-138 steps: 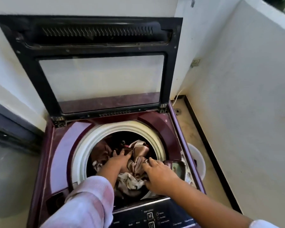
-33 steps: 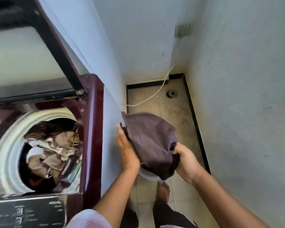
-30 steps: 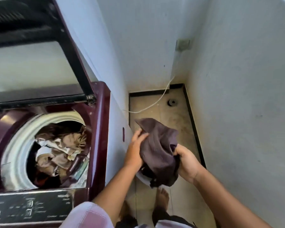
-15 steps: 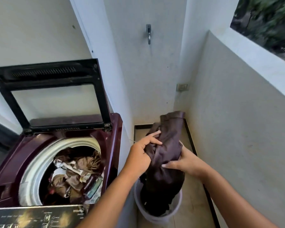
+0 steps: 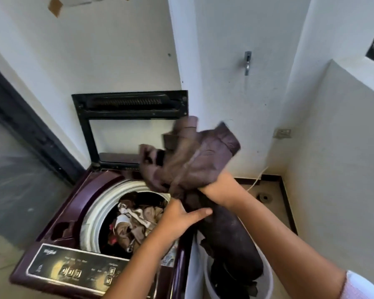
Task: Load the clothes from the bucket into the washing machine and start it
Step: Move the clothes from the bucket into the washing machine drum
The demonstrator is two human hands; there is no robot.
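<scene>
Raised higher, the crumpled dark-brown garment is clutched by left hand and right hand.

Right forearm bare from wrist up. At its top end, a pale pink-lilac sleeve with a whitish edge; only a corner shows, pattern too blurred to tell. Left forearm bare right to the frame edge. Left hand and right hand bare.

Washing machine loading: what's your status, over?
Right hand grips dark garment, held up near drum. Left hand touches it, grip unclear. Tail hangs into bucket. Lid up, nothing blocking.
</scene>
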